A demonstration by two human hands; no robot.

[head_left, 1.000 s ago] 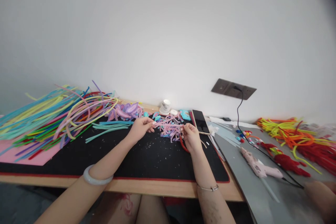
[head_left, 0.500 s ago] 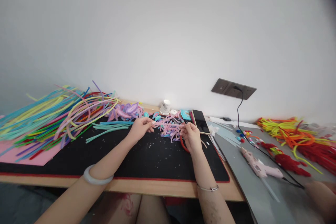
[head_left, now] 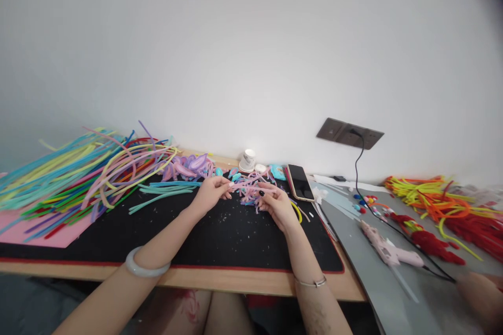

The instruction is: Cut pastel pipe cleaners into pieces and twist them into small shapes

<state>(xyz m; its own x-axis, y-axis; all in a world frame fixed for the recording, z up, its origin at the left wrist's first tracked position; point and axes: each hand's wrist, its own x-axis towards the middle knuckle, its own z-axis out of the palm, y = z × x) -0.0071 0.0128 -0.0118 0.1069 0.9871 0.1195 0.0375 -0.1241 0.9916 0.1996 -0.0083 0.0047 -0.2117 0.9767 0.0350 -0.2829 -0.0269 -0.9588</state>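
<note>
My left hand point(head_left: 212, 192) is closed, pinching one end of a pale pink pipe cleaner point(head_left: 247, 187) between thumb and fingertips. The strip stretches level to my right hand point(head_left: 277, 205), whose thumb and fingers are closed on it. Behind and below the strip lies a heap of short pink, purple and blue pipe cleaner pieces point(head_left: 251, 200), partly covered by my right fingers. A yellow curved piece point(head_left: 299, 213) shows beside my right wrist; the rest of it is hidden. Several teal pipe cleaners point(head_left: 165, 188) lie left of my left hand.
A large bundle of coloured pipe cleaners point(head_left: 98, 172) covers the left of the black mat point(head_left: 220, 243). At the back stand a white cup point(head_left: 248, 159) and a phone point(head_left: 301, 183). Rightward are a corded pink glue gun point(head_left: 387, 248), red and yellow pipe cleaners point(head_left: 428, 196) and another person's blurred hand point(head_left: 479, 293).
My right hand has moved left along the pink pipe cleaner, nearer my left hand, and turned. More of the phone and the yellow curved piece show. My left hand is still.
</note>
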